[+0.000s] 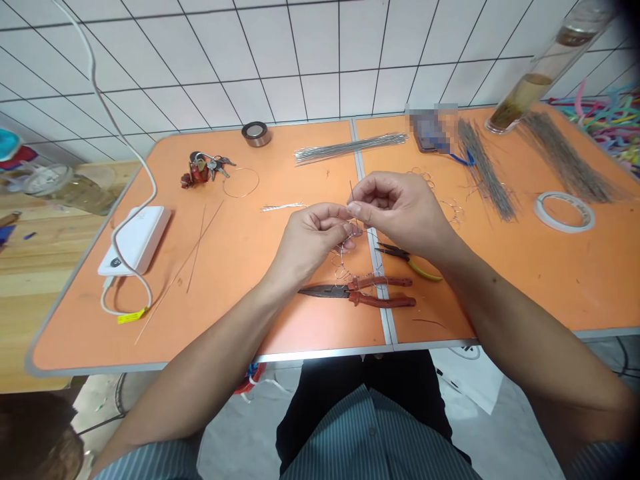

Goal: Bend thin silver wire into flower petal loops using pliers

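Above the middle of the orange table, my left hand [320,230] pinches a piece of thin wire bent into small loops [343,267], which hangs below the fingers. My right hand [395,207] meets it from the right, its thumb and forefinger closed on the same wire, one end of which sticks up between the fingertips. Just below lie long-nose pliers with red handles [383,301]. Smaller pliers with a yellow handle [423,270] rest partly behind my right wrist. The exact bend at the fingertips is hidden.
Bundles of straight wire [350,148] lie at the back and right. A tape roll [256,133], keys [215,165], a white power bank [137,240] with a cable, a white ring [565,212] and a tall glass tube [520,100] stand around. The tiled wall [320,40] bounds the back.
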Motion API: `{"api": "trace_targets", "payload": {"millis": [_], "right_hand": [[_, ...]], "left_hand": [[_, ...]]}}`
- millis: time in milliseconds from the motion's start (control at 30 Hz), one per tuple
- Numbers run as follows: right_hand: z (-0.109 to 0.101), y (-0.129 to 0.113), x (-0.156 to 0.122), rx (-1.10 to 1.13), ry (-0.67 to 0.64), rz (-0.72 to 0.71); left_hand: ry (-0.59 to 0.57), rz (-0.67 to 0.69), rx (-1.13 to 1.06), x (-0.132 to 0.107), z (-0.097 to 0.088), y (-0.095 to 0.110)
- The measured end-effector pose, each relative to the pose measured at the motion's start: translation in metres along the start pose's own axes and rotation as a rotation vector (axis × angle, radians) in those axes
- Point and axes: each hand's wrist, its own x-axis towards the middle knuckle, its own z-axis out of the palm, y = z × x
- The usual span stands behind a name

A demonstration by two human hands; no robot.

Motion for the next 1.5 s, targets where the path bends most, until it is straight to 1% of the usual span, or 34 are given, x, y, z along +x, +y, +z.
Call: {"api": "trace_targets", "payload": {"millis": [67,167,267,400,667,933,1133,1267,1367,1500], "right_hand": [[-0.0002,0.0002,0.0003,-0.002,0.02,0.007],[-0.0015,0.0031,0.002,0.014,0.067,0.058],[-0.0024,0.0042,0.0029,0.037,0.078,0.094],[-0.0021,0.0018,0.0019,0.034,0.082,0.103],[-0.0024,0.0047,0.0022,0.044,0.081,0.092],[0.0008,0.0052,0.0031,0.061,0.091,0.093],[0.0022,0.0046,0.002,0.046,0.079,0.083],[0.0045,-0.0016,-0.0026,-0.027,0.064,0.024],[0.006,-0.0036,-0.0046,-0.093,0.095,-0.021],[0.0049,0.0017,-0.0018,-0.034,0.136,0.026]], "left_hand": [[-0.008,0.011,0.004,0.0001,-0.0008,-0.0007],[-0.019,0.01,-0.013,0.0002,-0.0013,-0.0017],[-0.033,-0.019,-0.056,0.0011,-0.0016,-0.0024],[-0.035,-0.066,-0.097,0.002,-0.002,-0.0035],[-0.069,-0.046,-0.042,0.0007,-0.0019,-0.0074],[-0.106,0.002,0.094,-0.0028,0.0003,-0.0019],[-0.139,-0.024,0.086,-0.0031,-0.0008,-0.0009],[-0.142,-0.015,0.091,-0.0014,-0.0016,-0.002],[-0.143,-0.029,0.057,-0.0001,-0.0018,-0.0026],[-0.14,-0.059,0.024,0.0008,-0.0019,-0.0034]]}}
